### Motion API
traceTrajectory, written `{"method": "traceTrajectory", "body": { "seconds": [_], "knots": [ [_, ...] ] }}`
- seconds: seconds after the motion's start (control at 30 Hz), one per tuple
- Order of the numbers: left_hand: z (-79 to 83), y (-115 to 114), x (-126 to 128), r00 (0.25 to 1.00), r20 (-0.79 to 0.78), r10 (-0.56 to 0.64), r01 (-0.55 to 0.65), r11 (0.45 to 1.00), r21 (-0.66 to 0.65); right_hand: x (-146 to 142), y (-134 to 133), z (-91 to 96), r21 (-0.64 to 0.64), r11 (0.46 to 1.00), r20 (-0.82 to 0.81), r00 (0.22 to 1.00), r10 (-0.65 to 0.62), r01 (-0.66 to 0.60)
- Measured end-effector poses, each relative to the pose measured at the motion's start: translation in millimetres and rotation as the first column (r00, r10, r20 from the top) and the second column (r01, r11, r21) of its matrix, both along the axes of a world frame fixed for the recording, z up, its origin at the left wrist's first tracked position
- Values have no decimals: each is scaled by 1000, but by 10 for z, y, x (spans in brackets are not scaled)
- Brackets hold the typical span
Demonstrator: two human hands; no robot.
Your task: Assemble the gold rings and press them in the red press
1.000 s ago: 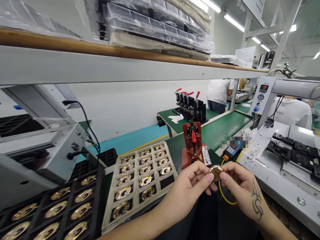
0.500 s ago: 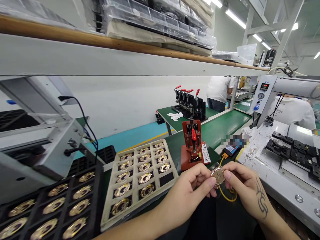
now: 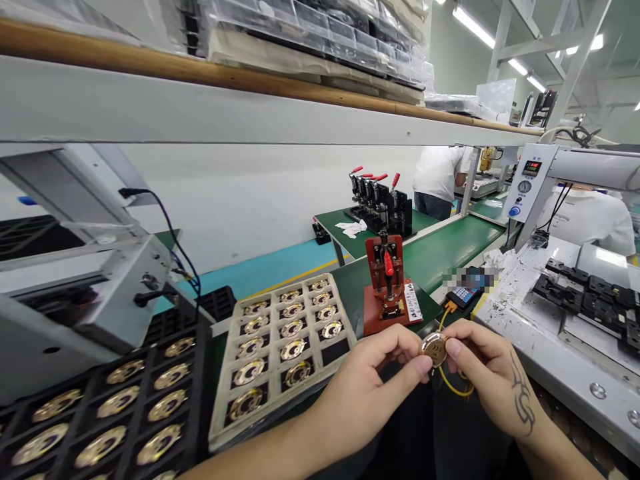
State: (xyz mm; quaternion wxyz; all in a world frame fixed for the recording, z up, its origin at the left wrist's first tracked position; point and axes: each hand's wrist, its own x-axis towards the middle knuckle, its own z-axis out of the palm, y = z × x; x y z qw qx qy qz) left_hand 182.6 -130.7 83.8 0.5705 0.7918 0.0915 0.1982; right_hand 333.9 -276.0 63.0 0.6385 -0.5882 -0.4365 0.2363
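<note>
A round gold-coloured watch case (image 3: 434, 349) is pinched between my two hands, its marked back facing me. My left hand (image 3: 385, 373) grips the left rim with thumb and fingers. On the opposite rim, my right hand (image 3: 475, 357) closes its thumb and fingertips. Just beyond the hands stands a red toggle-clamp fixture (image 3: 384, 283) with a red handle. A yellow cable (image 3: 457, 392) loops below the case and runs up to a keypad device (image 3: 467, 288).
To the left, a beige tray (image 3: 273, 333) and a black tray (image 3: 193, 387) hold several gold watch cases. A white heated machine (image 3: 595, 333) borders the right. Black clamp fixtures (image 3: 380, 203) stand farther back under the shelf (image 3: 250, 117). People in white shirts (image 3: 440, 173) are behind.
My view has shifted slightly, so the trays appear a little farther right. Both hands keep hold of the watch case, which is tilted slightly differently.
</note>
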Motion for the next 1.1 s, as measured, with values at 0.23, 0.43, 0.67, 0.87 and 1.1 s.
{"method": "traceTrajectory", "body": {
  "seconds": [0.23, 0.43, 0.67, 0.87, 1.1],
  "knots": [
    [17, -3, -5, 999, -8, -38, 36, 987, -156, -30, -13, 12, -3, 1000, -41, 999, -12, 12],
    [60, -2, 11, 996, -39, -79, 62, 942, -329, -36, -27, 40, 4, 1000, -59, 998, -3, 3],
    [58, 15, 31, 993, -60, -103, 74, 925, -372, -58, -52, 46, -14, 1000, -80, 997, 6, -7],
    [1, 35, 46, 993, -63, -102, 71, 924, -376, 6, 10, -85, -66, 991, -229, 969, 96, -114],
    [-271, -111, -49, 988, 145, -58, 128, 836, -534, -316, 145, -511, 178, 984, -443, 891, 98, -20]
  ]
}}
